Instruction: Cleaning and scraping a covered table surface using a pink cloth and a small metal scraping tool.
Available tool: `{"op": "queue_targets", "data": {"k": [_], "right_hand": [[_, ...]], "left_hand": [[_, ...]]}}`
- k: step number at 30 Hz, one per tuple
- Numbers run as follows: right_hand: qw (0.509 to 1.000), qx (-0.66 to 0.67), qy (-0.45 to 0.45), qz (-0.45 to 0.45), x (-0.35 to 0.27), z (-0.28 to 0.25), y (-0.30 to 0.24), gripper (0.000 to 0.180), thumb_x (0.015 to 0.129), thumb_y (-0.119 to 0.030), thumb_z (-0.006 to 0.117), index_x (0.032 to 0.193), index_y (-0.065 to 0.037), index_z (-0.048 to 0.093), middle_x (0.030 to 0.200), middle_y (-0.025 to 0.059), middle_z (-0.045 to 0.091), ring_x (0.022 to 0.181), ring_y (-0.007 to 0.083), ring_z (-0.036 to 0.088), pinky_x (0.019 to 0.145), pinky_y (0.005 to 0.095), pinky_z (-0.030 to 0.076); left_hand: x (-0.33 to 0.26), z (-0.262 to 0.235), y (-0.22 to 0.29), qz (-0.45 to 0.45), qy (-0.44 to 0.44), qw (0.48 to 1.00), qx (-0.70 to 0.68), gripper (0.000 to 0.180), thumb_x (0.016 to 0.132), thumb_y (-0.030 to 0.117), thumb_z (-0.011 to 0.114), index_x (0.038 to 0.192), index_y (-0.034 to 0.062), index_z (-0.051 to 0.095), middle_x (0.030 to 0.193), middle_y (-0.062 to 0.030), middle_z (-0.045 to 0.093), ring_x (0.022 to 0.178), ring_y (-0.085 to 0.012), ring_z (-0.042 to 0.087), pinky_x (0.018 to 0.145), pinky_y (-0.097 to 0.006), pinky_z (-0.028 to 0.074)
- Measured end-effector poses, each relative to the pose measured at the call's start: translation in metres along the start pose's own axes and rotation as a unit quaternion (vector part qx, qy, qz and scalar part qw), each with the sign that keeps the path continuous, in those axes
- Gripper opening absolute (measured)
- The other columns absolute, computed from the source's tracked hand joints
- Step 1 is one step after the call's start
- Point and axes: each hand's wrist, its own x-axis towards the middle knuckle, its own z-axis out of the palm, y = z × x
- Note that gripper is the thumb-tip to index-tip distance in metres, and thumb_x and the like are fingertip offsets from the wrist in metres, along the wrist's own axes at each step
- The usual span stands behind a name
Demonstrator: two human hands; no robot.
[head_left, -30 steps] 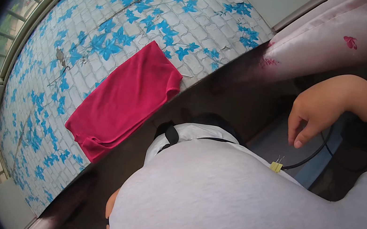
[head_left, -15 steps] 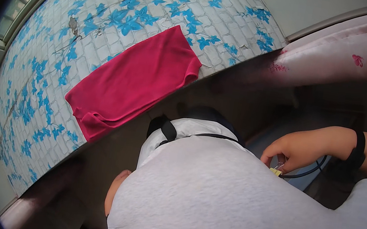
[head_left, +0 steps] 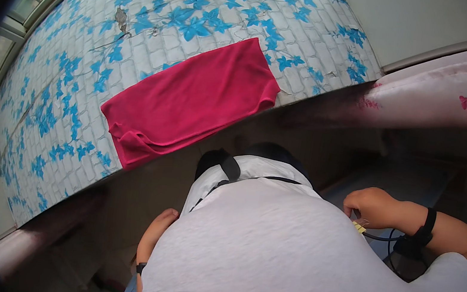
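My right hand (head_left: pixel 372 205) is at the right side of my body with its fingers curled down. At its fingertips is a small yellow piece (head_left: pixel 359 228) with a thin metal loop, partly hidden by my shirt. A black cable (head_left: pixel 380 237) runs beside it toward a black strap (head_left: pixel 428 226) on my wrist. My left hand (head_left: pixel 164 222) hangs low at my left side, beside the white shirt (head_left: pixel 285 244); its fingers are mostly hidden. A folded pink-red cloth (head_left: pixel 192 100) lies ahead of both hands, untouched.
The cloth rests near the front edge of a surface (head_left: pixel 76 104) covered in white brick pattern with blue leaves. Windows (head_left: pixel 2 60) border the left. A pale pink curtain (head_left: pixel 453 88) hangs at the right, by a white panel (head_left: pixel 414 28). A bluish flat surface (head_left: pixel 388 184) lies below.
The view has shifted, so the cloth and surface sit further right. More of my left hand and forearm shows. My right hand stays by the yellow piece, its fingers still curled.
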Motion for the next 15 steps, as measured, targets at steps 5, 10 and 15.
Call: {"op": "queue_targets", "data": {"k": [5,10,15], "right_hand": [[0.998,-0.03,0.007,0.062,0.021,0.071,0.08,0.021,0.076,-0.019,0.081,0.087,-0.008,0.067,0.09,0.0105,0.071,0.086,0.0342,0.068,0.073,0.0453,0.053],[0.988,0.025,-0.057,0.144,0.047,0.107,0.1,0.021,0.079,-0.021,0.079,0.092,-0.007,0.071,0.092,0.0146,0.073,0.09,0.0376,0.069,0.076,0.0452,0.054],[0.964,0.186,-0.108,0.158,0.089,0.21,0.191,0.034,0.086,-0.026,0.073,0.111,-0.003,0.073,0.107,0.0189,0.075,0.097,0.0353,0.071,0.086,0.0445,0.054]], "left_hand": [[0.002,0.004,-0.005,-0.02,0.02,0.993,-0.115,0.021,0.104,0.025,0.053,0.097,0.0068,0.062,0.089,0.0001,0.058,0.081,-0.0089,0.054,0.077,-0.023,0.045],[-0.014,0.011,0.0,-0.029,0.037,0.989,-0.141,0.022,0.105,0.026,0.053,0.099,0.0067,0.062,0.089,-0.0003,0.059,0.08,-0.0093,0.054,0.076,-0.023,0.045],[-0.025,0.008,0.036,-0.032,0.036,0.999,-0.022,0.025,0.106,0.03,0.052,0.101,0.0075,0.062,0.087,0.0004,0.061,0.075,-0.0081,0.056,0.067,-0.024,0.046]]}}
